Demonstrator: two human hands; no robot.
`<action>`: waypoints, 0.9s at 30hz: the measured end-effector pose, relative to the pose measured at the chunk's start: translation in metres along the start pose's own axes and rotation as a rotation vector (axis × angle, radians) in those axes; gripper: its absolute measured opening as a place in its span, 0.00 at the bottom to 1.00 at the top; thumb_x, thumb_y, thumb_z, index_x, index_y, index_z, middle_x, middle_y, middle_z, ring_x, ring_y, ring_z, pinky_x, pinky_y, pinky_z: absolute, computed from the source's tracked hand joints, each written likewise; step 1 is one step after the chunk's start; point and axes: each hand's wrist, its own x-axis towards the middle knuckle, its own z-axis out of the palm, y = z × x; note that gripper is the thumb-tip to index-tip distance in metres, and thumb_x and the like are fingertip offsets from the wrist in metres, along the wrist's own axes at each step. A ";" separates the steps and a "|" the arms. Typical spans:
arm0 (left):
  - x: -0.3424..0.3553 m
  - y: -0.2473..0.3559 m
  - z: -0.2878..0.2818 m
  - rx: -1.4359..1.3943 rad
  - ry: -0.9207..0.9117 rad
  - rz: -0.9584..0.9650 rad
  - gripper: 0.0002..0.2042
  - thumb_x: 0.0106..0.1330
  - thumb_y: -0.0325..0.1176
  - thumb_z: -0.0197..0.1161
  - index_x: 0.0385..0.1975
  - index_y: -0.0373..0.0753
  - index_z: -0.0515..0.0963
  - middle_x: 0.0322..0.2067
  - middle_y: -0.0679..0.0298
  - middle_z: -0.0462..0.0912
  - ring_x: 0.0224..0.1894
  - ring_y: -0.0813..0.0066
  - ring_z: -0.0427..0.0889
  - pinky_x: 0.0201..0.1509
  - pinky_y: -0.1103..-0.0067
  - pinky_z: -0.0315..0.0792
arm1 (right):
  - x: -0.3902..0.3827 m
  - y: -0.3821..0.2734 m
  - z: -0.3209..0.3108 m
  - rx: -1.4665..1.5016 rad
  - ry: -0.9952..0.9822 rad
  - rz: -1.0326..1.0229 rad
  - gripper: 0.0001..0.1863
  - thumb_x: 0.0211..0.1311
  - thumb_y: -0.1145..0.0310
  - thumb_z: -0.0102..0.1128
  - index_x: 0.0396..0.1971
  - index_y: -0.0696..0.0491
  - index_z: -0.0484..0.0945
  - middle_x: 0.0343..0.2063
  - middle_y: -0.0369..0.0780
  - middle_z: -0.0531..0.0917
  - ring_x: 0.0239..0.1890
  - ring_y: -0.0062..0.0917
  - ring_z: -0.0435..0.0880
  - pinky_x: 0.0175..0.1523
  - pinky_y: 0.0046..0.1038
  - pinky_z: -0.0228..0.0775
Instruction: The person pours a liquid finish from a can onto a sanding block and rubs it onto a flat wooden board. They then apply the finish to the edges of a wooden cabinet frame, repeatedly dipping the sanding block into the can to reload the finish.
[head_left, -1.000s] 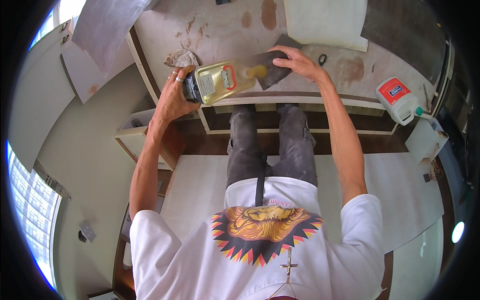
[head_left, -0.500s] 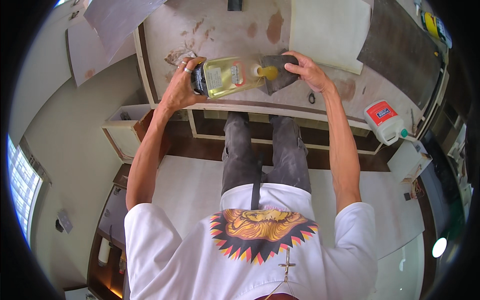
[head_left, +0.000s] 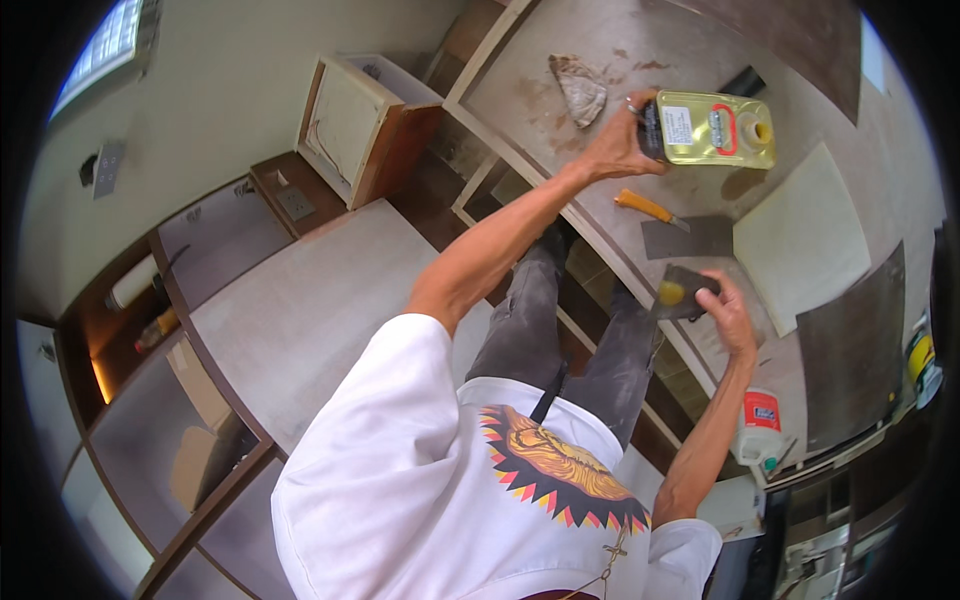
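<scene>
- Right hand (head_left: 730, 312) has pulled away from the can (head_left: 708, 128) since half a second ago, taking the little dark plate (head_left: 694, 285) with it. Back then the can's mouth was right up by the plate; now they're well apart. The whole view has swung round too.
- Left hand (head_left: 618, 145) is wrapped round the dark bottom end of the can, fingers and thumb on either side. The can is tilted over the counter (head_left: 525, 85), mouth end pointing away from that hand. Can't tell if it's touching the counter.
- Right hand is pinching the plate, thumb on top, out by the counter's front edge. It's a bit blurry, but you can see a yellow blob (head_left: 671, 292) sitting on it.
- So yeah, hands apart, each clamped on its own thing.
- Between them, near the front edge, lies a knife (head_left: 643, 205) with an orange handle, its blade end by a flat dark sheet (head_left: 690, 238).
- Just beside that is a pale sheet (head_left: 805, 235), then a big dark panel (head_left: 850, 350) toward the counter's right edge.
- Crumpled rag (head_left: 580, 90) over toward the left edge, and a black block (head_left: 742, 80) farther back behind the can.
- White jug (head_left: 758, 430) with a red label is down by the front right corner.
</scene>
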 end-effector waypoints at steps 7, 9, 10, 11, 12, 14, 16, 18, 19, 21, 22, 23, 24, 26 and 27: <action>0.005 -0.051 -0.013 -0.142 -0.016 -0.060 0.50 0.44 0.39 0.81 0.70 0.40 0.58 0.48 0.56 0.76 0.51 0.60 0.77 0.60 0.66 0.71 | 0.076 0.058 0.108 0.135 -0.085 0.194 0.22 0.72 0.65 0.67 0.62 0.55 0.77 0.45 0.33 0.85 0.44 0.16 0.81 0.45 0.21 0.71; -0.004 -0.063 -0.020 0.028 -0.027 -0.041 0.49 0.47 0.38 0.79 0.71 0.42 0.57 0.51 0.55 0.77 0.58 0.51 0.77 0.70 0.59 0.67 | 0.106 0.067 0.144 0.047 -0.045 0.267 0.24 0.72 0.64 0.67 0.64 0.54 0.76 0.46 0.34 0.85 0.43 0.16 0.81 0.41 0.21 0.70; -0.010 -0.069 -0.026 0.076 -0.038 -0.060 0.49 0.47 0.38 0.79 0.71 0.43 0.57 0.53 0.54 0.77 0.61 0.49 0.77 0.72 0.56 0.65 | 0.122 0.070 0.165 0.002 -0.026 0.302 0.25 0.72 0.64 0.67 0.65 0.54 0.75 0.47 0.34 0.85 0.43 0.16 0.81 0.39 0.21 0.69; -0.014 -0.075 -0.035 0.130 -0.058 -0.069 0.49 0.48 0.38 0.79 0.72 0.44 0.57 0.55 0.54 0.77 0.63 0.47 0.76 0.75 0.54 0.63 | 0.137 0.071 0.188 0.010 -0.044 0.298 0.25 0.73 0.63 0.66 0.66 0.54 0.75 0.48 0.35 0.85 0.44 0.17 0.82 0.40 0.22 0.70; -0.026 -0.084 -0.044 0.166 -0.100 -0.138 0.49 0.52 0.38 0.77 0.76 0.47 0.56 0.60 0.54 0.76 0.68 0.46 0.72 0.80 0.49 0.54 | 0.151 0.071 0.212 0.019 -0.064 0.295 0.26 0.73 0.63 0.66 0.67 0.54 0.74 0.48 0.36 0.85 0.44 0.18 0.82 0.41 0.23 0.72; -0.034 -0.087 -0.092 0.176 -0.211 -0.146 0.46 0.55 0.39 0.77 0.76 0.47 0.60 0.62 0.54 0.76 0.68 0.50 0.74 0.77 0.53 0.60 | 0.185 0.068 0.249 0.060 -0.077 0.287 0.27 0.73 0.63 0.65 0.68 0.54 0.73 0.50 0.37 0.85 0.47 0.21 0.84 0.44 0.26 0.75; -0.072 -0.077 -0.170 0.118 -0.093 -0.126 0.38 0.59 0.36 0.74 0.72 0.47 0.66 0.60 0.53 0.79 0.65 0.52 0.77 0.73 0.57 0.67 | 0.215 0.073 0.295 0.123 -0.119 0.304 0.27 0.73 0.63 0.65 0.69 0.54 0.73 0.52 0.39 0.85 0.50 0.24 0.85 0.48 0.30 0.78; -0.106 -0.066 -0.261 0.127 0.274 -0.068 0.26 0.64 0.31 0.68 0.64 0.45 0.76 0.52 0.55 0.84 0.57 0.57 0.83 0.64 0.65 0.75 | 0.254 0.080 0.333 0.184 -0.092 0.285 0.26 0.75 0.64 0.62 0.70 0.52 0.72 0.57 0.39 0.83 0.57 0.27 0.84 0.60 0.39 0.79; -0.126 -0.067 -0.306 0.205 0.499 -0.096 0.19 0.67 0.30 0.66 0.59 0.44 0.80 0.48 0.57 0.87 0.52 0.62 0.86 0.58 0.69 0.78 | 0.272 0.086 0.357 0.228 -0.048 0.266 0.25 0.76 0.64 0.62 0.69 0.51 0.73 0.57 0.38 0.83 0.56 0.27 0.84 0.59 0.39 0.79; -0.202 -0.104 -0.392 0.484 0.716 -0.248 0.13 0.73 0.27 0.60 0.55 0.39 0.80 0.43 0.59 0.87 0.45 0.68 0.87 0.53 0.72 0.79 | 0.297 0.099 0.411 0.279 -0.047 0.268 0.24 0.76 0.64 0.62 0.69 0.51 0.74 0.58 0.38 0.83 0.56 0.27 0.84 0.59 0.40 0.79; -0.243 -0.131 -0.432 0.405 0.808 -0.291 0.12 0.74 0.25 0.58 0.54 0.36 0.79 0.44 0.61 0.87 0.49 0.70 0.87 0.55 0.75 0.78 | 0.309 0.109 0.439 0.304 -0.038 0.271 0.24 0.76 0.64 0.62 0.68 0.51 0.74 0.58 0.37 0.83 0.57 0.27 0.84 0.60 0.40 0.79; -0.276 -0.150 -0.460 0.281 0.915 -0.358 0.12 0.76 0.25 0.56 0.55 0.36 0.79 0.45 0.62 0.87 0.49 0.71 0.87 0.55 0.76 0.78 | 0.323 0.129 0.467 0.283 0.011 0.233 0.23 0.76 0.64 0.61 0.68 0.51 0.75 0.58 0.37 0.83 0.56 0.26 0.84 0.59 0.40 0.79; -0.293 -0.160 -0.483 0.260 0.902 -0.406 0.12 0.76 0.25 0.56 0.55 0.36 0.80 0.45 0.62 0.87 0.49 0.72 0.87 0.55 0.77 0.78 | 0.344 0.153 0.493 0.267 0.071 0.184 0.23 0.77 0.65 0.60 0.68 0.51 0.75 0.57 0.37 0.83 0.56 0.26 0.84 0.59 0.39 0.79; -0.321 -0.183 -0.511 0.259 0.835 -0.454 0.12 0.76 0.25 0.56 0.55 0.36 0.80 0.46 0.62 0.87 0.49 0.73 0.87 0.54 0.78 0.78 | 0.375 0.171 0.550 0.200 0.232 0.162 0.21 0.78 0.66 0.57 0.67 0.51 0.76 0.57 0.36 0.83 0.55 0.25 0.84 0.58 0.39 0.79; -0.347 -0.195 -0.519 0.276 0.795 -0.477 0.12 0.76 0.25 0.55 0.55 0.36 0.80 0.46 0.61 0.87 0.49 0.74 0.87 0.54 0.78 0.78 | 0.374 0.156 0.576 0.291 0.251 0.246 0.21 0.78 0.67 0.55 0.67 0.52 0.75 0.57 0.37 0.83 0.55 0.25 0.83 0.56 0.37 0.78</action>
